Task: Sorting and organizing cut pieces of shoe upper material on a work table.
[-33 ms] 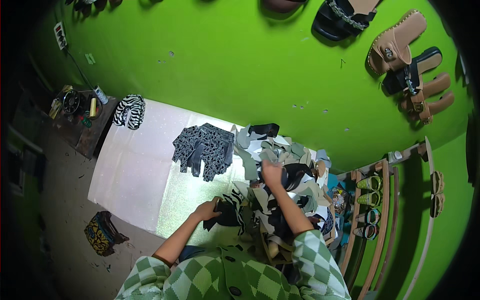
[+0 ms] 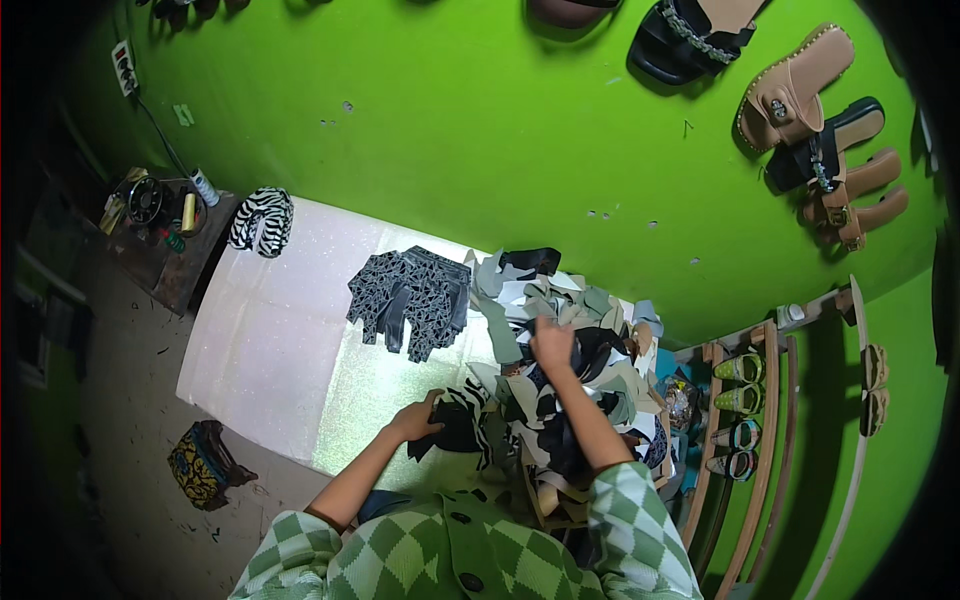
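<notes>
My left hand [image 2: 414, 420] is closed on a small stack of black material pieces [image 2: 457, 432] near the table's front edge. Zebra-striped pieces [image 2: 474, 400] lie against the right side of that stack. Over a heap of loose offcuts [image 2: 622, 380] in grey-green, white, black and beige, my right hand [image 2: 552, 345] has its fingers curled down among the scraps. What it grips, if anything, is hidden. Beyond my left hand lies a pile of black-and-grey patterned cut pieces [image 2: 412, 290], with a plain black strip [image 2: 394, 320] on top.
A rolled zebra-striped bundle [image 2: 262, 222] sits at the far left corner of the white table [image 2: 270, 340]. A sewing machine table [image 2: 160, 240] stands at left, a patterned bundle [image 2: 208, 468] on the floor. Sandals [image 2: 795, 90] hang on the green wall; a wooden rack [image 2: 762, 430] stands right.
My right hand has shifted slightly to the right and toward me over the offcuts. My left hand stays on the black pieces.
</notes>
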Demonstrator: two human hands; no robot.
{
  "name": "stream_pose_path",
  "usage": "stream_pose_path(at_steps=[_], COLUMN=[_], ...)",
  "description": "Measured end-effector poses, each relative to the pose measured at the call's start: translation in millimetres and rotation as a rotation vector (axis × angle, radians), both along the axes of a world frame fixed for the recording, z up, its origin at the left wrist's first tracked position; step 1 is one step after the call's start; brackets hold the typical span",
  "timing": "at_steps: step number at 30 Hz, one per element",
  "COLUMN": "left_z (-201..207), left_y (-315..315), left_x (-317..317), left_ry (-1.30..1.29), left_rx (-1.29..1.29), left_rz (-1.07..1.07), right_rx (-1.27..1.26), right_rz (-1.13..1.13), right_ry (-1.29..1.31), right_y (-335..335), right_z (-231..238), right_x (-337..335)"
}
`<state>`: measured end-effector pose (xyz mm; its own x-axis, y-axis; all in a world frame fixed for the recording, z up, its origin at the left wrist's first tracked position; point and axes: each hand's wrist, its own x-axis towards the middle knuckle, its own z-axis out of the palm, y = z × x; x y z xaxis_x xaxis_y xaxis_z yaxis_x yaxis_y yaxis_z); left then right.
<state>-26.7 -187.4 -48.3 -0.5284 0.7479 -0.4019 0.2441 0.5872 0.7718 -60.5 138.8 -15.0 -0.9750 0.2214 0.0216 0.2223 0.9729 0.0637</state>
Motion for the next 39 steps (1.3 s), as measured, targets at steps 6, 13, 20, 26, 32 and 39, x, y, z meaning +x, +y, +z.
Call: stream_pose_path(at_steps=[6, 13, 20, 26, 32, 39], left_z=[8.5, -1.1, 17.0, 21.5, 25.7, 16.6], left_y=[2.1, 3.9, -16.0, -25.3, -38.7, 32.3], left_x=[11.9, 13.5, -6.1, -42.7, -55.5, -17.5], left_ry=[0.087, 0.270, 0.127, 0.274, 0.133, 0.449], left_rx=[-0.055, -0.108, -0.123, -0.079, 0.104, 0.215], left_rz=[0.070, 0.094, 0.120, 0.270, 0.436, 0.325], right_rx=[-0.292, -0.494, -0.736, -1.289, -0.484, -0.113], right_rz=[-0.351, -0.411, -0.137, -0.221, 0.048, 0.219], right_ry=[0.209, 0.563, 0.836, 0.228, 0.319, -0.059], right_y=[46.1, 51.4, -19.5, -80.7, -56.4, -28.2], right_z=[60.3, 100.3, 132.1, 49.1, 10.7, 3.0], right_x=[16.9, 50.8, 65.6, 76.1, 24.4, -9.6])
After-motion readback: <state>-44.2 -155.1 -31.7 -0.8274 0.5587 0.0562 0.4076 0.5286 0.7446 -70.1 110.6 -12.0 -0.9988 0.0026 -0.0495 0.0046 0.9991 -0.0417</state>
